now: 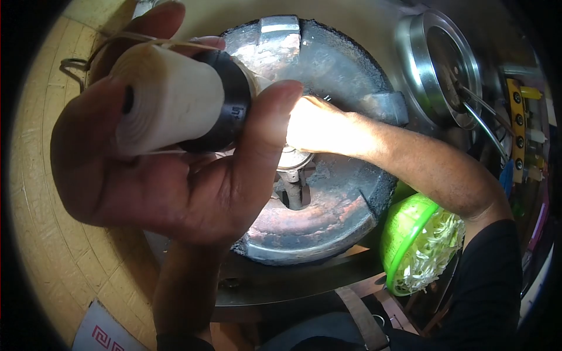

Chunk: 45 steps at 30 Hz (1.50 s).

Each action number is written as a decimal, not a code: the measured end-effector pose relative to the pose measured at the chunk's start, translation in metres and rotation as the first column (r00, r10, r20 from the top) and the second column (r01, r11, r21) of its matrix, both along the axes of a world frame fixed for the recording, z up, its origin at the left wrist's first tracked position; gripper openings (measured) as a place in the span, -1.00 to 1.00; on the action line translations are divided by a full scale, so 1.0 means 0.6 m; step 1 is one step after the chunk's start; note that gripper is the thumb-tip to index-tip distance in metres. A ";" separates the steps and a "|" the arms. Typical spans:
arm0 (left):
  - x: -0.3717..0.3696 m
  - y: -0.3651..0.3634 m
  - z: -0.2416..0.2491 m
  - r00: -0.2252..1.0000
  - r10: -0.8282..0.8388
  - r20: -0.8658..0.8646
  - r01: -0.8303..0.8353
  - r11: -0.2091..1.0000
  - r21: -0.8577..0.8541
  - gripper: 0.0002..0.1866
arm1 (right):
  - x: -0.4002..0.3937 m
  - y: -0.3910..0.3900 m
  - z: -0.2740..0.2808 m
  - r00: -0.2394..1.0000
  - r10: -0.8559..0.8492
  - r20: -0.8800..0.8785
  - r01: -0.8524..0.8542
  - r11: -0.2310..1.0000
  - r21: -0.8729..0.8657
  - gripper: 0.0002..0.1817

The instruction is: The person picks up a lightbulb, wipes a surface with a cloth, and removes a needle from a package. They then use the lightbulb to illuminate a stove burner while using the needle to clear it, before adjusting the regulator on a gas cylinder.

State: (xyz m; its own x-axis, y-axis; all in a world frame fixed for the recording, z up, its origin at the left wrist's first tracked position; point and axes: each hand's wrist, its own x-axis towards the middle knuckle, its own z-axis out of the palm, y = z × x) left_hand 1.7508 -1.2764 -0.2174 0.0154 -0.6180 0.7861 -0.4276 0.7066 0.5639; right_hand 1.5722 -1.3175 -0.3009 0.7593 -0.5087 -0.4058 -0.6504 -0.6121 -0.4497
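Close to the camera, my left hand (205,187) is wrapped round a thick white cylinder with a black band, which looks like a flashlight (175,93). Bright light falls just past its far end. My right hand (316,126) reaches in from the right to the middle of a round, sooty gas stove (328,228). Its fingers are curled at the metal burner (291,159); glare and my left thumb hide the fingertips, so I cannot make out what they hold.
A bright green basket (404,248) of shredded cabbage (430,251) stands below my right forearm. At upper right is a steel pot (418,64) with utensil handles (486,126) leaning out. A yellow rack (518,131) lies beyond. Tan tiles (52,175) run along the left.
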 end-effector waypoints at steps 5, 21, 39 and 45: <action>-0.003 0.000 -0.004 0.997 0.009 -0.071 -0.012 0.999 -0.044 -0.27 | 0.005 -0.004 0.006 0.998 -0.015 -0.053 0.018 0.999 0.051 -0.59; 0.000 -0.006 -0.009 1.000 -0.007 -0.004 0.007 1.000 -0.006 -0.23 | 0.007 0.005 -0.044 0.986 0.088 0.139 -0.056 0.975 -0.215 -0.71; 0.006 -0.006 -0.016 0.996 -0.064 -0.068 0.061 0.997 -0.050 -0.23 | 0.007 0.008 -0.071 0.976 0.084 0.203 -0.036 0.972 -0.231 -0.74; 0.004 -0.005 -0.021 0.994 -0.066 -0.089 0.061 0.996 -0.058 -0.22 | 0.011 0.006 -0.058 0.990 0.080 0.118 -0.056 0.980 -0.191 -0.73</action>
